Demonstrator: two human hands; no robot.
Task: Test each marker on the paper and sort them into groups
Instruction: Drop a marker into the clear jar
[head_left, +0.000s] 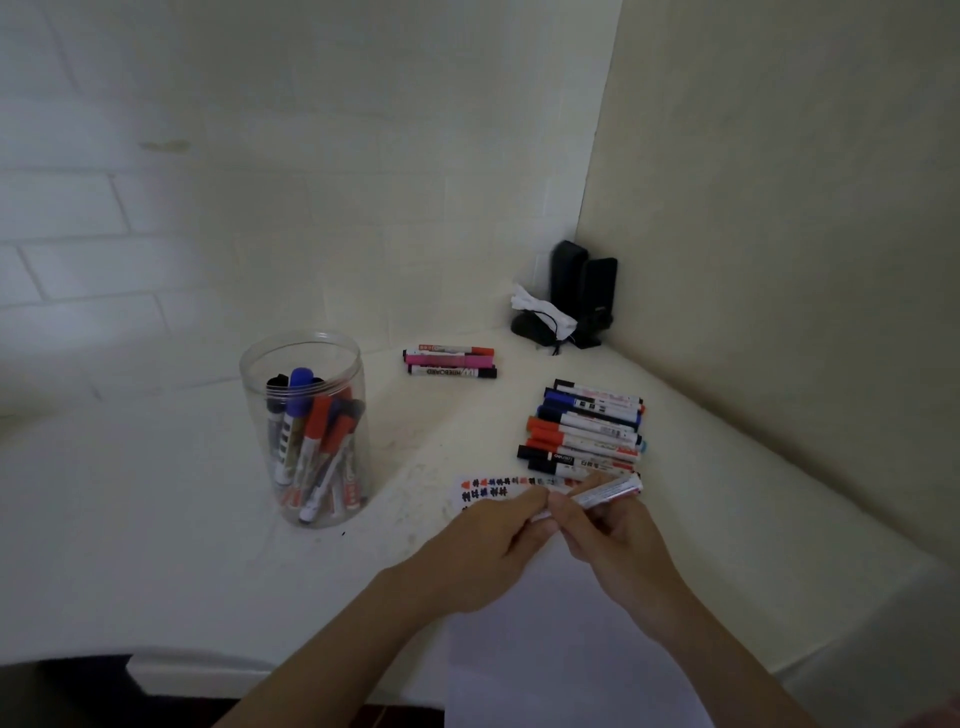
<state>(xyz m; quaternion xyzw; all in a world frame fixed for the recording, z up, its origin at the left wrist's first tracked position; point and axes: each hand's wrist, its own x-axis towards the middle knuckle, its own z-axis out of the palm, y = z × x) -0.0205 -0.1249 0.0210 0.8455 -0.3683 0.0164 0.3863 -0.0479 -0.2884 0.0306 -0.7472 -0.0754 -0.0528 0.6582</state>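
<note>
Over table (156, 545), both hands' fingers (535, 501) pinch marker (608, 491).

Clear glossy plastic jar (306, 431); smooth plastic markers (587, 431); matt white paper (561, 639); matt, scuffed white bench (156, 519).

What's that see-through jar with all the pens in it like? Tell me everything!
The jar is a clear, plastic-looking cylinder with no lid, standing upright on the white table, left of the hands. Markers with red, blue and black caps stand leaning inside it, filling it partway. Nothing else touches it.
</note>
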